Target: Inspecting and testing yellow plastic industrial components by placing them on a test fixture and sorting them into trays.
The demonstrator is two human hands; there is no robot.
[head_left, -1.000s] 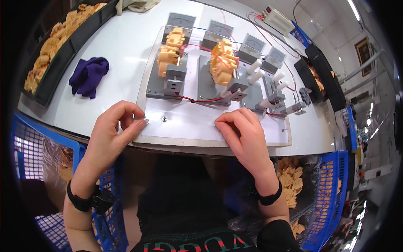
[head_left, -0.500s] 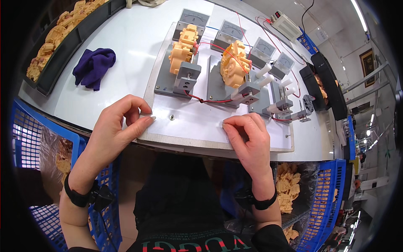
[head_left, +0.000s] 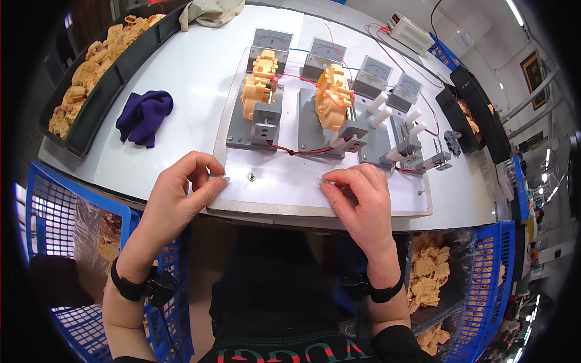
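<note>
A white board point(head_left: 290, 187) lies on the table in front of me with grey fixtures on it. One grey fixture point(head_left: 259, 118) carries a yellow plastic part point(head_left: 260, 85); a second fixture point(head_left: 345, 130) carries another yellow part point(head_left: 331, 97). Red wires point(head_left: 302, 150) join them. My left hand point(head_left: 181, 193) rests at the board's front left corner, fingertips pinched on its edge near a small screw point(head_left: 250, 177). My right hand point(head_left: 363, 202) rests on the board's front middle, fingers curled with the tips together on the surface. Whether it holds anything small is hidden.
Several grey meters point(head_left: 321, 55) stand behind the board. A purple cloth point(head_left: 144, 116) lies to the left, beside a black tray of yellow parts point(head_left: 91, 75). Black trays point(head_left: 478, 115) sit at the right. Blue baskets point(head_left: 478, 290) with yellow parts flank my lap.
Both hands stay at the board's front edge; the view has shifted so the board sits higher and closer. My right fingers have curled in slightly.
</note>
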